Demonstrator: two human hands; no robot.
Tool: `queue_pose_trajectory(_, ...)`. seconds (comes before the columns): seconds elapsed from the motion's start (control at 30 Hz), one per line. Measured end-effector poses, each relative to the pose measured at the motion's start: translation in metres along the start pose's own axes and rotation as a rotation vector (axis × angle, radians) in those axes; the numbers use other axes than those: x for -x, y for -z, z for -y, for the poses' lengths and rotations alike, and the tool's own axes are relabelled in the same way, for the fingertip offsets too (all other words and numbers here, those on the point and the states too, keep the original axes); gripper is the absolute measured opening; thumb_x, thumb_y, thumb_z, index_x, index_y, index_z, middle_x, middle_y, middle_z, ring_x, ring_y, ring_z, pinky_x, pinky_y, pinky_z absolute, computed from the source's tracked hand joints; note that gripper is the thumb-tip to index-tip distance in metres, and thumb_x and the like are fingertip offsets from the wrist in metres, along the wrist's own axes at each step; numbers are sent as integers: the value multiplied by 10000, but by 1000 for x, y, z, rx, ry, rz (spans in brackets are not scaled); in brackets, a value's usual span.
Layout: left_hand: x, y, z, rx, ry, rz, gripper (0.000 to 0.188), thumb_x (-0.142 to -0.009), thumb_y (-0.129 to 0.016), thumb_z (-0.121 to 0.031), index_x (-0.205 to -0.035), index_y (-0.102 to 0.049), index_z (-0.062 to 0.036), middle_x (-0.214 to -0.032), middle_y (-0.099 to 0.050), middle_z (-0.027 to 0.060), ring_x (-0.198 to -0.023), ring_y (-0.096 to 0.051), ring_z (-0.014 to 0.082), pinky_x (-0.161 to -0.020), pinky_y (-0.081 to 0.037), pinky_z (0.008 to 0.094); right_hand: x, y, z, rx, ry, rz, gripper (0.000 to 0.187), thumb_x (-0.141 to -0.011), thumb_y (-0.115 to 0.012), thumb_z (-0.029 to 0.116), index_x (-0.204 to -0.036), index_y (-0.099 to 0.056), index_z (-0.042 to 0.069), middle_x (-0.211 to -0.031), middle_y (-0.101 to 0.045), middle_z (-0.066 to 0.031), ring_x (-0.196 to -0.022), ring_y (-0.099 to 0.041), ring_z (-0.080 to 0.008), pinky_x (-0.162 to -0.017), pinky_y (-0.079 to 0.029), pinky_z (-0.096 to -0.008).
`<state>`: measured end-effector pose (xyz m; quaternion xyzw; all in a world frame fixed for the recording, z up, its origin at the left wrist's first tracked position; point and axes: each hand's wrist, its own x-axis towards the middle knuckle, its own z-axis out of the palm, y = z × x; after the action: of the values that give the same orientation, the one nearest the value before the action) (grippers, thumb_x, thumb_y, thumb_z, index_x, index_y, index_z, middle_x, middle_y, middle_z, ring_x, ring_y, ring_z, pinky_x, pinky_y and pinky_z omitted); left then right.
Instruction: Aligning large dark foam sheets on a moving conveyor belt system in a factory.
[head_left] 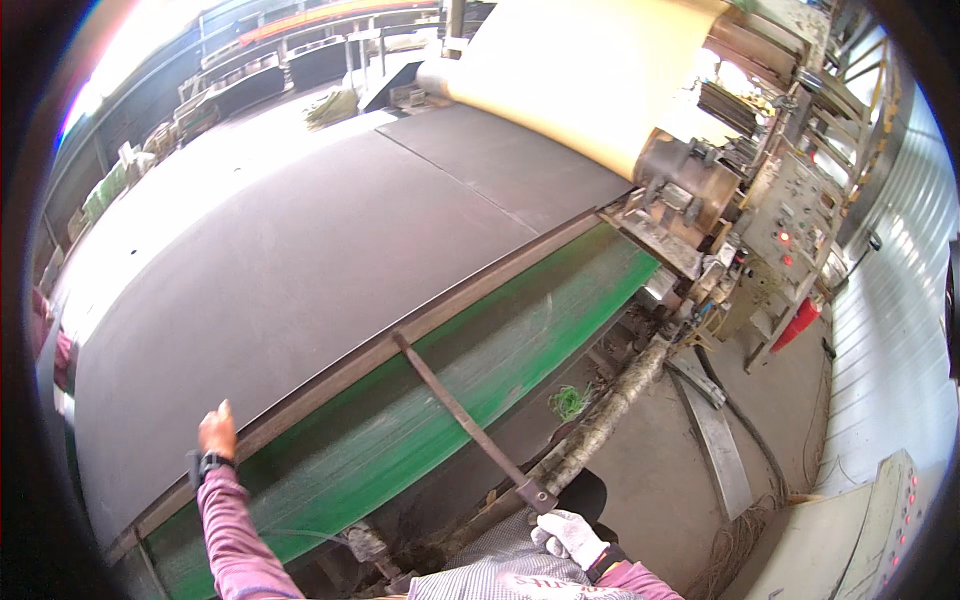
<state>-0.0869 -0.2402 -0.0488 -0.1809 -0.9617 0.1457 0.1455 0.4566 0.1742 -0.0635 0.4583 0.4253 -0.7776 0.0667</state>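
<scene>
My bare left hand [217, 432], with a black watch at the wrist, is at the near edge of a wide dark grey sheet [290, 260]. Its fingers are closed, one tip pointing up; what they hold, if anything, is hidden. At lower centre my right hand [568, 538] wears a pale glove and has its fingers curled. It is beside the lower end of a rusty metal bar [455, 410]. That bar slants from the sheet's front rail [330, 383] across a green belt [470, 365]. I cannot make out what the glove grips.
A large yellow roll [580, 80] spans the sheet's far end. Machinery and a control panel [795, 220] with red lights stand right. Below lie a pipe [605, 415], a metal strip [718, 450] and cables. Another person's sleeve [62, 360] shows at the left rim.
</scene>
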Motion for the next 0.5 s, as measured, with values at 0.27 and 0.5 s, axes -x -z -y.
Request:
queue_pose_trajectory(0.27,23,-3,-29,472,230,-95,509,-919,-499,-394,-650,-641,15,-740,-620,209,-746,-601,373,-724,-464,462,-5,1,-2,-48,-50,-15,231,-877,-592,220,-1025,-621,45,-758,-669,-56,-416,-450,-63,-364,-313,-215)
queue_pose_trajectory(0.5,-7,67,-142,494,8,-111,499,-909,-514,-389,-632,-643,6,-759,-599,170,-788,-585,344,-731,-456,448,-2,2,2,-46,-71,19,243,-875,-586,221,-1039,-618,44,-752,-653,-32,-422,-442,-49,-370,-317,-202)
